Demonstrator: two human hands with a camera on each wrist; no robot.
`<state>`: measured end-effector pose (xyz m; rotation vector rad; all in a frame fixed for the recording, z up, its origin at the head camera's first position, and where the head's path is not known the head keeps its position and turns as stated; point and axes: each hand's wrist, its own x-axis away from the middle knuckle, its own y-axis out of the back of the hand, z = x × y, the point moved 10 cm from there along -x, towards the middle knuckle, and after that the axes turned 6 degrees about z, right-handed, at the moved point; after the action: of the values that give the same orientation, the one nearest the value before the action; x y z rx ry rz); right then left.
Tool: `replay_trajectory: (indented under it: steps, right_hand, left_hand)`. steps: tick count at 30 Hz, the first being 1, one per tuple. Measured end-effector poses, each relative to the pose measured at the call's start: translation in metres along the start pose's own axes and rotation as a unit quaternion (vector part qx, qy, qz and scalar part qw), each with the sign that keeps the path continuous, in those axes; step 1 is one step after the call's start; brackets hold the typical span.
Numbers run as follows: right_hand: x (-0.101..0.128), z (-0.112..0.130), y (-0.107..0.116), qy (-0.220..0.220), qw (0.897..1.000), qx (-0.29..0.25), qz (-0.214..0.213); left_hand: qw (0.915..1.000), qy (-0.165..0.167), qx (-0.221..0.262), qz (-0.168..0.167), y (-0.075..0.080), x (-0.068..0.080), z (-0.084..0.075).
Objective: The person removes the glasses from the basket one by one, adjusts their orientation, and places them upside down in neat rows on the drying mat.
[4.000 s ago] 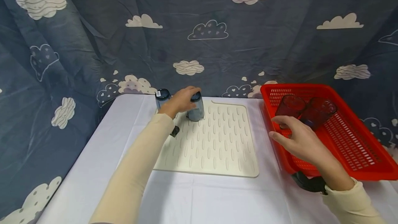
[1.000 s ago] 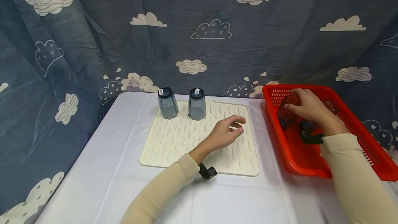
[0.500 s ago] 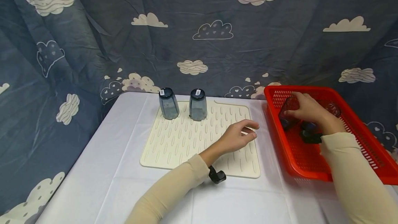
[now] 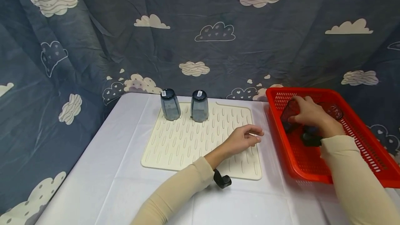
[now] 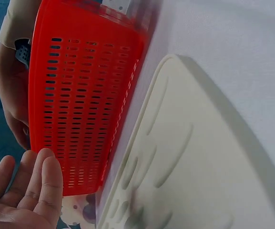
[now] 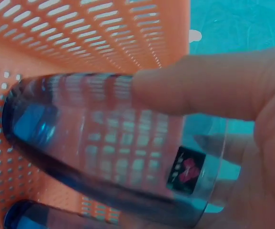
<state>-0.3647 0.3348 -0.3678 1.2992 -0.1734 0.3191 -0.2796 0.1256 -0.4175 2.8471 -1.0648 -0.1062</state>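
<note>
Right hand [image 4: 307,114] is down in the red basket [image 4: 359,138], fingers wrapped round a blue glass [image 6: 104,143] lying on its side. It has a small dark sticker with a red mark, too tiny to read. Left hand [image 4: 242,138] hovers loose and empty over the cream drying mat [image 4: 187,138], just left of the basket. Further back-left, two upturned glasses [image 4: 170,105] carry white labels, unreadable.

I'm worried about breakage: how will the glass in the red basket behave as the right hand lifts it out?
The glass looks smooth and glossy, so probably slippery. It lies on its side, round, so it may roll if released. The right hand grips it; likely rigid and breakable.
</note>
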Motion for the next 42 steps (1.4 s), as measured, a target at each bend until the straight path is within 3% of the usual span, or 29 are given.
replay_trajectory:
  steps: [5,21,36,42]
  right_hand:
    - [0.003,0.005,0.006,-0.003,1.0,0.011,-0.026]
    - [0.03,0.014,0.006,-0.018,0.997,0.008,-0.071]
    - [0.098,0.028,0.052,0.006,0.98,-0.038,-0.197]
    - [0.121,0.026,0.055,-0.037,0.971,-0.048,-0.23]
  left_hand:
    - [0.9997,0.003,0.026,-0.001,-0.002,-0.001,0.005]
    - [0.9996,0.009,0.025,0.001,-0.005,0.0,0.018]
    - [0.9993,0.021,0.024,0.019,-0.006,0.006,0.022]
    - [0.9983,0.032,0.044,0.021,-0.006,0.011,0.024]
